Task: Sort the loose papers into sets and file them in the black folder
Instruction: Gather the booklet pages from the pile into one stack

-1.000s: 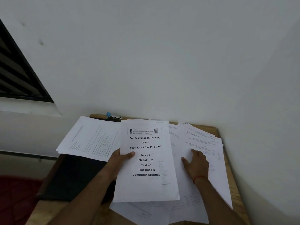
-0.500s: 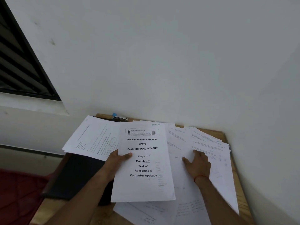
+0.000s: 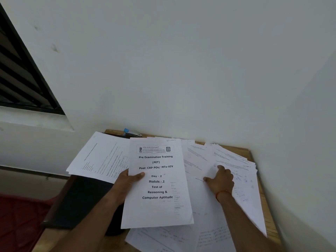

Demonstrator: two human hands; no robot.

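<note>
My left hand (image 3: 127,184) grips a stack of white printed sheets (image 3: 158,202) by its left edge, thumb on top; the cover reads "Pre Examination Training". It is held above the table. My right hand (image 3: 221,180) rests on the spread of loose papers (image 3: 241,179) at the right, its fingers bent and pressing a sheet. A black folder (image 3: 80,202) lies at the table's left, partly under another set of printed papers (image 3: 101,157).
The small wooden table (image 3: 249,151) stands in a corner between white walls. A blue and silver stapler (image 3: 131,132) sits at the back edge. A dark louvred window (image 3: 20,79) is at the upper left, and a red surface (image 3: 20,224) lies lower left.
My right hand has shifted slightly over the loose papers, fingers curling more on a sheet. The left hand keeps the stack steady. The view has tilted a little.
</note>
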